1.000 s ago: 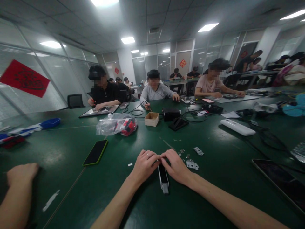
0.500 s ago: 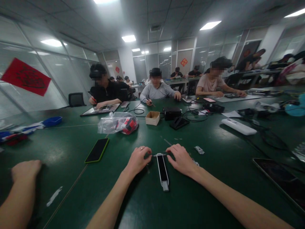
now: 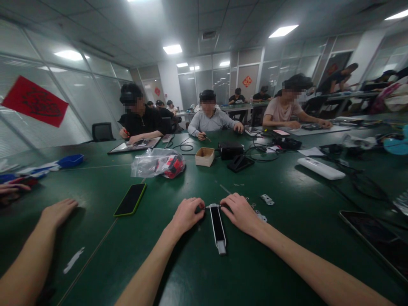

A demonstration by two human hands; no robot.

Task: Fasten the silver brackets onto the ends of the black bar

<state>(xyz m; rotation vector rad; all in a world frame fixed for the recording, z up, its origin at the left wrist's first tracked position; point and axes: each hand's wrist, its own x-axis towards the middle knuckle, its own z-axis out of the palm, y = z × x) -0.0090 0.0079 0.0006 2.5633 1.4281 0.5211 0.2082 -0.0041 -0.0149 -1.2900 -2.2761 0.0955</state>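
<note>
A narrow white-framed device (image 3: 217,227) with a long black face lies on the green table, a pale block (image 3: 221,247) at its near end. At its far end, thin metallic bits stick out to both sides. My left hand (image 3: 188,216) is on the left of that end, thumb and fingertips pinched together at the bit there. On the opposite side my right hand (image 3: 238,213) pinches in the same way. What sits between the fingertips is too small and partly hidden to name. Small metal pieces (image 3: 262,216) lie beside my right hand.
A green-edged phone (image 3: 130,199), a plastic bag with red and black contents (image 3: 158,163) and a small box (image 3: 204,157) lie beyond. To the right are a white device (image 3: 321,169) and a dark tablet (image 3: 376,242). Another person's arm (image 3: 41,242) rests at left.
My fingertips have come slightly closer to the device's far end. At left the other person's hand has moved right, and a further hand shows at the edge.
</note>
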